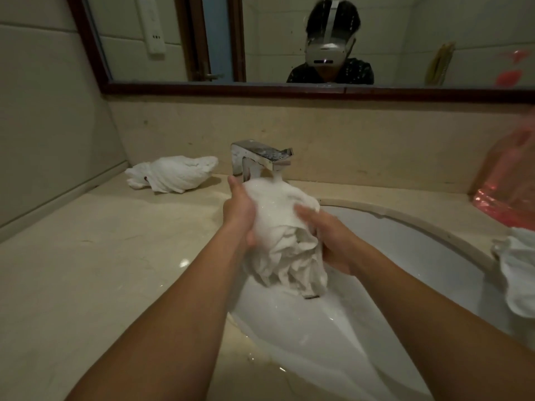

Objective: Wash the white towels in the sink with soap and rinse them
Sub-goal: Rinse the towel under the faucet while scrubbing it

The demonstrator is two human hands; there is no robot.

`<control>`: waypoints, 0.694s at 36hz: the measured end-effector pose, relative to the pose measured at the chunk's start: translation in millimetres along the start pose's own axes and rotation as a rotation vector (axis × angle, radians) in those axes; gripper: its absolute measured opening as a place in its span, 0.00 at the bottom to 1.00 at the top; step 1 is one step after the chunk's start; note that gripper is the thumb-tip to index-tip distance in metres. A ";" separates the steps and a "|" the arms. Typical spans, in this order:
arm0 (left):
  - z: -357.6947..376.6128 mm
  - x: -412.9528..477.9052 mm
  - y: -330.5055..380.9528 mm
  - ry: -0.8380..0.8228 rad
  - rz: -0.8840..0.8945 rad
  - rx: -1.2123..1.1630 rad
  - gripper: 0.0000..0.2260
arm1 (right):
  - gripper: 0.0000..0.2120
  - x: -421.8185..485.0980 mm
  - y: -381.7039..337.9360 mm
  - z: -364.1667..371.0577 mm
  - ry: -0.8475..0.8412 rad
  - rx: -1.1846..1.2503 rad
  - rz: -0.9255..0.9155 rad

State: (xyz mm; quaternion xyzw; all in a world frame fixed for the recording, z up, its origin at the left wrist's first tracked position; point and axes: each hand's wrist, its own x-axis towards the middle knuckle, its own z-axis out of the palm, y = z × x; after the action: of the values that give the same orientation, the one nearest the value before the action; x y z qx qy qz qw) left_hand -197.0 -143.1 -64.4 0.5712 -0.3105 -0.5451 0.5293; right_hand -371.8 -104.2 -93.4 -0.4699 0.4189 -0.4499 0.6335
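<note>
Three white towels show up, and only one is getting worked right now. Both hands are wrapped around a bunched towel (285,235) held up over the sink (405,241), right under the faucet (260,159), with water running onto the top of the bundle.

Handling-wise: it looks soaked, so my guess is it's heavy for its size, totally floppy, and a bit slick if there's soap in it (the top does look foamy, though that could just be the water hitting it). Nothing fragile — you can squeeze it as hard as you like. Best place to grab is the thick middle of the wad, since the loose tail hanging toward the basin would just slide through your fingers.

Grip state: the left hand (240,211) cups the towel's left side with fingers curled around it, and the right hand (324,235) clamps the right side, fingers laid over the top. So the towel sits squeezed between the two palms, its top sticking out above them and its crumpled lower end dangling below.

The other two: a second towel (173,175) lies wadded on the desk (86,270) left of the faucet, well apart from the hands, and a third towel (518,270) hangs at the sink's right edge below a pink bottle (509,183) — can't tell whether either is washed yet.
</note>
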 end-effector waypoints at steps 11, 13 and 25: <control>-6.0 -1.1 4.5 -0.426 -0.095 -0.305 0.48 | 0.18 22.1 -11.2 -9.8 0.462 0.001 -0.006; -3.2 -8.5 4.7 -0.464 -0.078 -0.278 0.47 | 0.20 28.4 -16.6 -7.5 0.478 0.057 0.005; 6.1 -1.8 -1.1 0.011 0.122 0.163 0.33 | 0.23 17.0 -27.6 -14.0 0.422 -0.099 0.032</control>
State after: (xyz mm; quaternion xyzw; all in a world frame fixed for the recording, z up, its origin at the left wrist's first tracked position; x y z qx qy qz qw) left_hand -203.4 -142.8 -64.0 0.5954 -0.3851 -0.4816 0.5150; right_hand -385.8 -127.9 -71.3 -0.3889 0.5711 -0.5072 0.5151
